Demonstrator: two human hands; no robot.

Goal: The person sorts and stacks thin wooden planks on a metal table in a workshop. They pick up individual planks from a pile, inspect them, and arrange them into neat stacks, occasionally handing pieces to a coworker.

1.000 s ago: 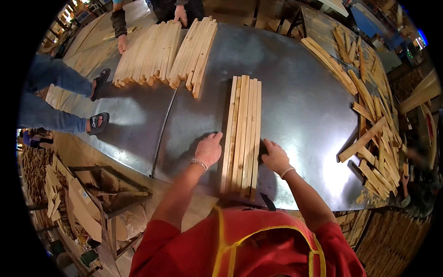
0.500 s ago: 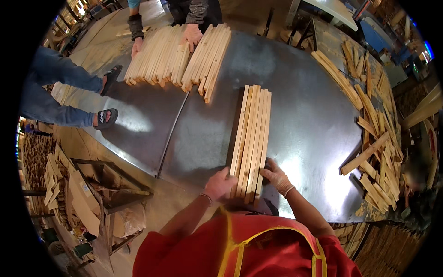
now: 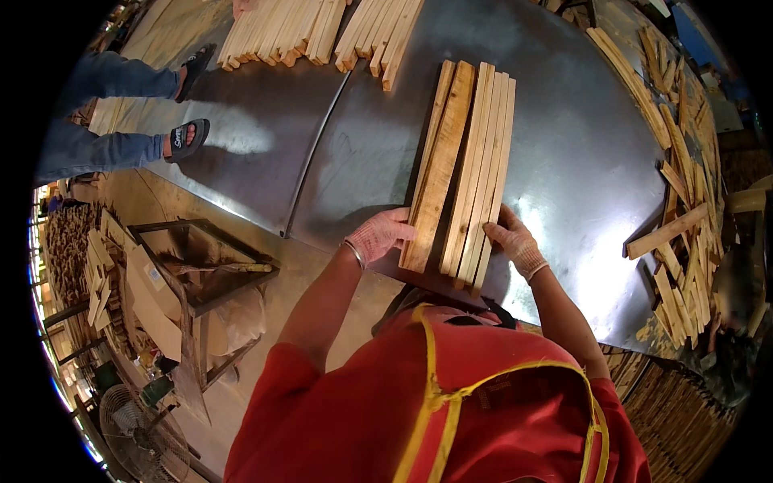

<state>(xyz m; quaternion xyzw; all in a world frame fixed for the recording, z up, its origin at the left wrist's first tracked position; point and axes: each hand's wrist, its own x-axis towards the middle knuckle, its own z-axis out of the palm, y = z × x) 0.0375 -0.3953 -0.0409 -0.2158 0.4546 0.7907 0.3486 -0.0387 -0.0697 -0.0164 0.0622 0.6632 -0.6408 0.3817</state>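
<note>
In front of me several light wooden slats lie lengthwise on the dark metal table, split by a gap that widens toward me. To the left of that gap a wide-faced slat (image 3: 443, 161) rests beside a narrower one. My left hand (image 3: 382, 235), in a pale glove, grips this left pair near its close end, thumb on top. On the other side, a group of narrow slats (image 3: 481, 173) lies side by side. My gloved right hand (image 3: 518, 244) holds their outer edge with the thumb on top and the other fingers partly hidden.
Two bundles of slats, a large one (image 3: 278, 30) and a smaller one (image 3: 378, 36), lie at the far side. Loose offcuts (image 3: 680, 241) heap along the right. The metal table (image 3: 572, 121) has a seam at left. A person's legs (image 3: 121, 153), a metal-framed bin (image 3: 201, 266) and a fan (image 3: 133, 423) are at left.
The tight bundle has parted: a gap now runs between the left pair and the rest, and one left slat shows a broad face. My view has shifted, putting everything higher in the picture.
</note>
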